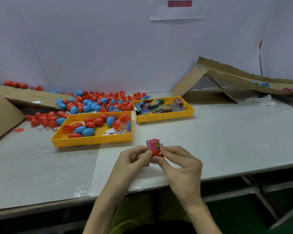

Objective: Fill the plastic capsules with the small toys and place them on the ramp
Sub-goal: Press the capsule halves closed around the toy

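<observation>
White worktable (227, 132) up close: both hands meet above its near edge, left hand (134, 159) gripping a red capsule half (155, 152), right hand (179, 163) pinching the pink toy packet (153, 144) standing in it. Cardboard ramp (235, 78) rises far right.

Print on pink packet (153, 144), red wall label (179, 3): unreadable.

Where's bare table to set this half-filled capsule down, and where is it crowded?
Widest bare table lies right of the right hand, between the toy tray and the ramp. Another patch: front left, before the capsule tray. Crowded: loose capsules behind the trays.
</observation>
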